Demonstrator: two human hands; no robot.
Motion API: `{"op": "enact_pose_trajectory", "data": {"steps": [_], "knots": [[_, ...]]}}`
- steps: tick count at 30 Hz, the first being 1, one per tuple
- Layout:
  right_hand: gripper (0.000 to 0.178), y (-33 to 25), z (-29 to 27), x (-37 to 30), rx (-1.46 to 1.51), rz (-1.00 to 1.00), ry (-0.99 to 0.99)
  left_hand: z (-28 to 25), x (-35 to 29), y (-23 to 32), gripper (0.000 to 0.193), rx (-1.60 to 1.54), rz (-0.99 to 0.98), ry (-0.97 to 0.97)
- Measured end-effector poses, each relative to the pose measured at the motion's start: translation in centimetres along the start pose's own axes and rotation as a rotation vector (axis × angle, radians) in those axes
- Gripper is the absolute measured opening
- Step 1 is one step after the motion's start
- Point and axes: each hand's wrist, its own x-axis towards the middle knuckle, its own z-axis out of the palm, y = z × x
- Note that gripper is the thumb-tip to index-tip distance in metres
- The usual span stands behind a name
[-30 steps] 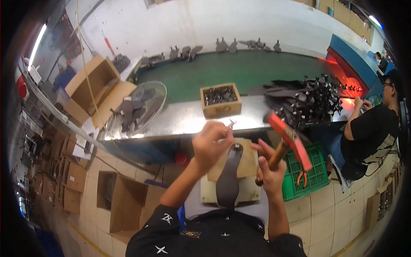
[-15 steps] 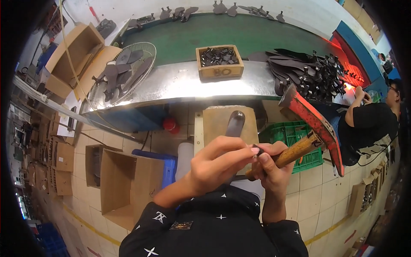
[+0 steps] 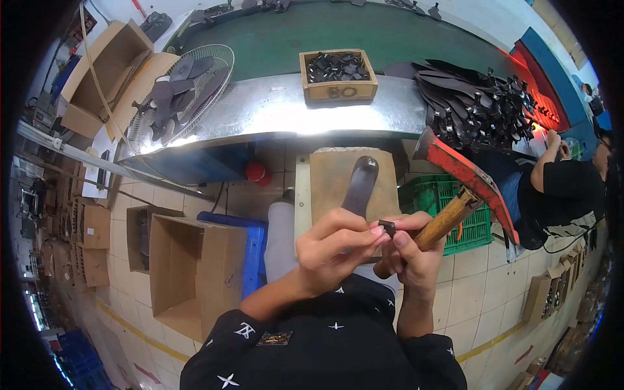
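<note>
In front of my chest, my left hand (image 3: 333, 244) pinches a small black block-like piece (image 3: 387, 227) between thumb and fingertips. My right hand (image 3: 417, 259) has its fingers wrapped round the wooden handle of a hammer (image 3: 452, 219), while its thumb and forefinger also touch the small piece. The hammer's worn red head (image 3: 473, 179) points out to the right. Just beyond my left fingers, a dark shoe sole (image 3: 361, 188) stands with its rounded, shiny end upward, in front of a tan board (image 3: 328, 179). Its lower end is hidden by my hands.
A wooden box (image 3: 339, 92) of small black pieces stands on the metal ledge (image 3: 266, 107). Dark soles are heaped (image 3: 468, 104) at right; a wire basket (image 3: 224, 81) holds more. Cartons (image 3: 218, 279), a blue stool (image 3: 257, 250) and a green crate (image 3: 478, 227) surround me. A co-worker (image 3: 565, 185) sits at right.
The small black piece has turned and shows more between my fingertips. My left hand has shifted slightly right. The view has tilted a little downward, and the hammer stays in my right hand.
</note>
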Motion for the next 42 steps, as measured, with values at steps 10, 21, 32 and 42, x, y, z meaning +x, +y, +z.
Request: {"op": "enact_pose_trajectory", "data": {"steps": [10,21,32,42], "knots": [[0.017,2.4,-4.1,7.7,-0.627,0.005,0.079,2.3,2.6,-13.2,0.033,0.305,-0.088,-0.166],[0.024,6.0,-5.2,11.2,-0.828,-0.248,-0.172,0.2,2.3,-14.2,0.025,0.156,-0.213,-0.218],[0.033,3.8,-3.3,9.8,-1.205,-0.385,-0.296,-0.4,1.8,-14.9,0.034,0.014,-0.295,-0.193],[0.035,1.1,-1.2,2.2,-0.884,-0.004,0.024,-0.7,2.4,-14.6,0.027,-0.160,-0.523,-0.299]]}}
